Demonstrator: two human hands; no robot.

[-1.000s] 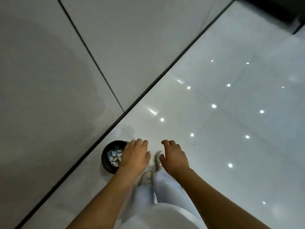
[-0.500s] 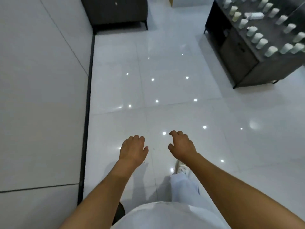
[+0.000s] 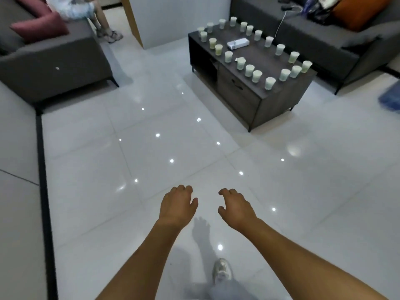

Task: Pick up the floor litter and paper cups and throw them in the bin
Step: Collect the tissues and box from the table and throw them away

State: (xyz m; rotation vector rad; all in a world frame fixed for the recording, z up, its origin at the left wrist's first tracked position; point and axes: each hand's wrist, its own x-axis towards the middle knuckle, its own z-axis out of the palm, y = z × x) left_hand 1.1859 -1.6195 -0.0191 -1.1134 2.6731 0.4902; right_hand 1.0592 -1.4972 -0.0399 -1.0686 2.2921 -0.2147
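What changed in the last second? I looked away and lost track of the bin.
The view swung up and away from the bin by the wall, now out of sight, toward the coffee table lined with paper cups. A sofa came into view. Both hands, left and right, stayed empty, fingers loosely curled, held out over the floor; nothing was picked up or dropped.

Counter (image 3: 279, 61): dark, upper right of the frame; many paper cups (image 3: 249, 70) stand upright along its edges, a white box (image 3: 237, 43) lies in the middle.
Floor (image 3: 151, 148): glossy white tiles.
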